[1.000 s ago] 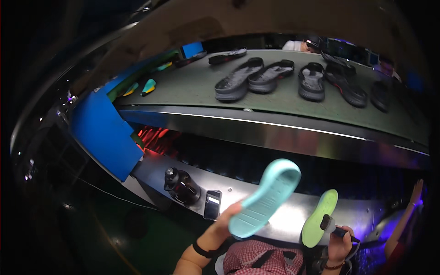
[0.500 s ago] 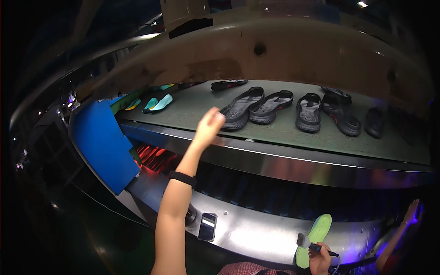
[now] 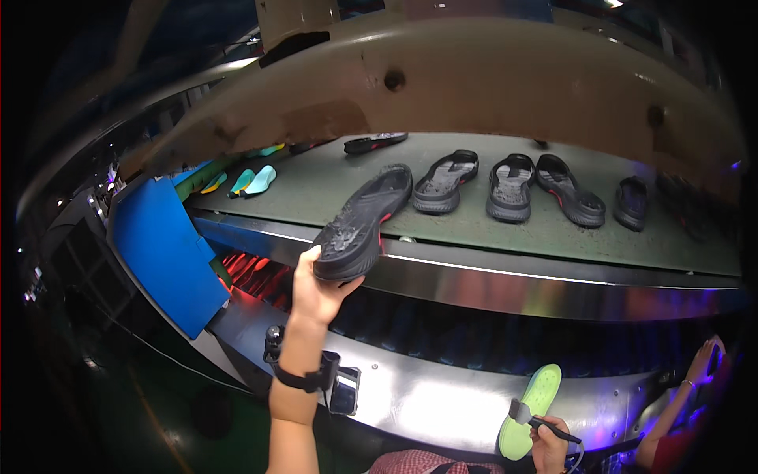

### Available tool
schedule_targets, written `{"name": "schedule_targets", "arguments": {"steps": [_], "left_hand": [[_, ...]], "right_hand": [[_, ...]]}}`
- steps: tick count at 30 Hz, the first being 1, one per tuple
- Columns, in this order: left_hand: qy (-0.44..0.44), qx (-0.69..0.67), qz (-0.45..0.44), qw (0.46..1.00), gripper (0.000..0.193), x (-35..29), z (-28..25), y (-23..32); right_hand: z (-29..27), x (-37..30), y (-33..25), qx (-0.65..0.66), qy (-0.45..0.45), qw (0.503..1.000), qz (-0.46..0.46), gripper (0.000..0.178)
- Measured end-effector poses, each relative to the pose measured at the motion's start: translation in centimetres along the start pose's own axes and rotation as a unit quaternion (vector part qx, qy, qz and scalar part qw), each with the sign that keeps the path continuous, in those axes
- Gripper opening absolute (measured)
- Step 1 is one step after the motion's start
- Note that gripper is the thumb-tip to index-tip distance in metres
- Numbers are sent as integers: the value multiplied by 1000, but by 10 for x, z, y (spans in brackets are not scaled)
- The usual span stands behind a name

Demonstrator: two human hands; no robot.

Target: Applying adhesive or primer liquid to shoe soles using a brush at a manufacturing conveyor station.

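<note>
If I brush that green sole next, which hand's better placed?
Probably your right hand: it holds the brush with its head at the green sole. Your left hand is farther off, occupied with a black sole.

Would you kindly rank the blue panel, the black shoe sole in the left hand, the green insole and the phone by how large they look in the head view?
1. Blue panel
2. Black shoe sole in the left hand
3. Green insole, partly covered
4. Phone
</note>
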State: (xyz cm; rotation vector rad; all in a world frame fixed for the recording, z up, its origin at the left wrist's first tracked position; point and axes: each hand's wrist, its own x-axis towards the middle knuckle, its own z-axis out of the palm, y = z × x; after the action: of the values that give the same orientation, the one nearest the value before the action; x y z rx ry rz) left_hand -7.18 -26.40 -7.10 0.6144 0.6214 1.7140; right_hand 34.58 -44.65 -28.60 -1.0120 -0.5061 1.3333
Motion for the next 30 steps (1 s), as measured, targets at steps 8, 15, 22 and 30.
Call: {"name": "schedule_targets", "arguments": {"steps": [8, 15, 22, 30], "left_hand": [[-198, 49, 107, 973, 66, -88, -73, -33], [-250, -80, -312, 913, 103, -154, -108, -142], [-248, -89, -324, 909, 114, -181, -55, -254], [-216, -175, -407, 870, 117, -193, -30, -277]], "right_hand": [[-18, 9, 5, 75, -13, 994, -78, 29], [-5, 5, -11, 125, -86, 982, -111, 26], [39, 15, -4, -4, -170, 984, -61, 23], [56, 47, -9, -44, -87, 995, -27, 25]]}}
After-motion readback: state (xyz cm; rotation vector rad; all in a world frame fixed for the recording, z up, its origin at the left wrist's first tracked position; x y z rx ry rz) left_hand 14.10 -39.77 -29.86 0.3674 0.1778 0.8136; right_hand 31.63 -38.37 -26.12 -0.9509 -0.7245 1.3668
